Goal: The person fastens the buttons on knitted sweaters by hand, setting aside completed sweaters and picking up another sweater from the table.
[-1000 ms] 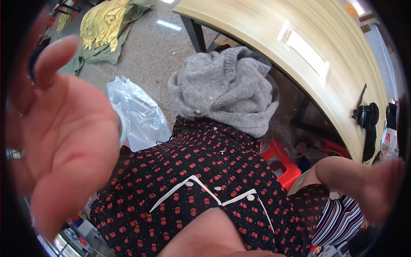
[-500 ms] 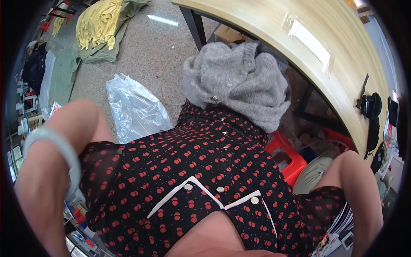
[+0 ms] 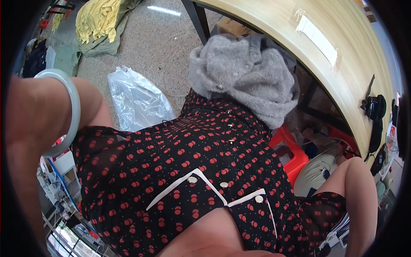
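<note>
Both of my arms are raised beside my head, and neither hand shows; they lie past the picture's edges. My left forearm, blurred at the left edge, wears a pale green bangle. At the lower right my right arm is bent, and its forearm runs out of the bottom of the picture. A grey knitted cardigan with small buttons lies bunched across my lap, with no hand on it. I wear a black dress with a red cherry-like print and white-edged flaps.
Clear plastic sheeting lies on the speckled floor to the left. Yellow garments are heaped on green cloth behind it. At right stands a wooden table with a black strapped item. A red plastic stool is beside me.
My left forearm and its bangle have risen and shifted left, closer to the camera. The view has tilted slightly, so the cardigan appears a little higher and further right.
</note>
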The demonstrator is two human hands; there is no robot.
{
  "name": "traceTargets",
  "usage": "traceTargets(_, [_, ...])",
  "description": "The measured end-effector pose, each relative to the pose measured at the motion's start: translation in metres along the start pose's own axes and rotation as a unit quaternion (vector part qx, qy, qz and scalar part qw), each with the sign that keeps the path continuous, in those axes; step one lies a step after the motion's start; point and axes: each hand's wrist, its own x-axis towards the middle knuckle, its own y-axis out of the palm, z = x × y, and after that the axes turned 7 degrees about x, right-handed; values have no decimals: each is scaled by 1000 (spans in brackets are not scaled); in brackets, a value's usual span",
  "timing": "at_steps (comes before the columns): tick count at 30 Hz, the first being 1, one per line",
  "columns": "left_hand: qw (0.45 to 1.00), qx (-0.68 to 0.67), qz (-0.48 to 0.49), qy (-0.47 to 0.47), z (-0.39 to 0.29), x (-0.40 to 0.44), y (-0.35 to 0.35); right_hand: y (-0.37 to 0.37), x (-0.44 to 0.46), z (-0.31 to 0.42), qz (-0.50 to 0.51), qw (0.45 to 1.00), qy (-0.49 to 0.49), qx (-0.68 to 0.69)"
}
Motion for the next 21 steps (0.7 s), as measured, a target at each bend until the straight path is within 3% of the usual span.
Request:
traceTargets(7, [999,-25,8,-27,15,-6,11,25,-21,-33,-61,994,42,77])
traceTargets(9, [997,-38,16,-63,16,-19,13,41,-44,-43,-74,986,106,107])
traceTargets(11, [985,-79,51,-143,15,-44,26,69,-94,-56,-21,960,266,88])
traceTargets(12, [970,-106,81,-201,13,-63,35,85,-123,-62,32,933,354,57])
traceTargets(13, [934,-150,136,-295,3,-87,44,105,-132,-60,65,847,522,78])
traceTargets(14, [851,-197,221,-435,-12,-116,53,125,-142,-58,103,732,669,77])
traceTargets(15, [765,-225,272,-539,-25,-151,59,125,-176,-72,235,662,694,159])
traceTargets(16, [666,-248,315,-629,-33,-170,62,126,-198,-73,264,690,654,162])
traceTargets(18, [721,-206,284,-598,-24,-167,41,106,-186,-77,82,761,633,116])
traceTargets(20, [849,-132,141,-493,-2,-92,8,67,-136,-92,138,841,521,-46])
traceTargets(21, [854,-130,133,-486,-2,-91,9,55,-103,-94,107,890,432,103])
